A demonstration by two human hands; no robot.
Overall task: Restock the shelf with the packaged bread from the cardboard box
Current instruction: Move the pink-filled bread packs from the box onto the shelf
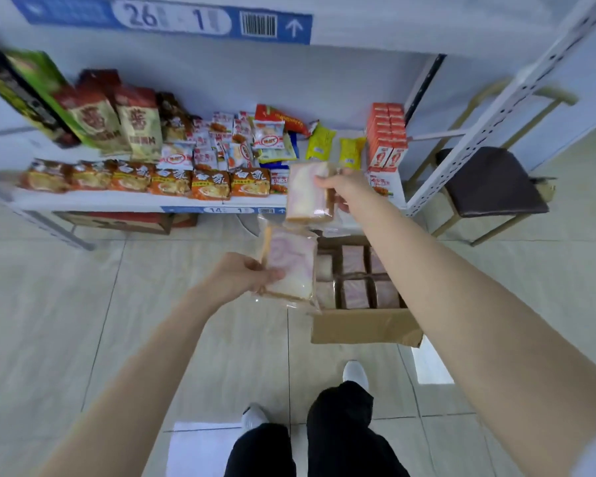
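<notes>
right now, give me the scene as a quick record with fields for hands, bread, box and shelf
left hand: grips a bread pack above the floor
right hand: holds a second bread pack at the front edge of the shelf
cardboard box: open on the floor, more bread packs inside
shelf: noodle packs along the front, red cartons at right

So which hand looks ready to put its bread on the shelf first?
Probably the right. The right hand holds its bread pack up at the shelf edge, next to the red cartons. The left hand grips the other pack lower, near the cardboard box.
</notes>
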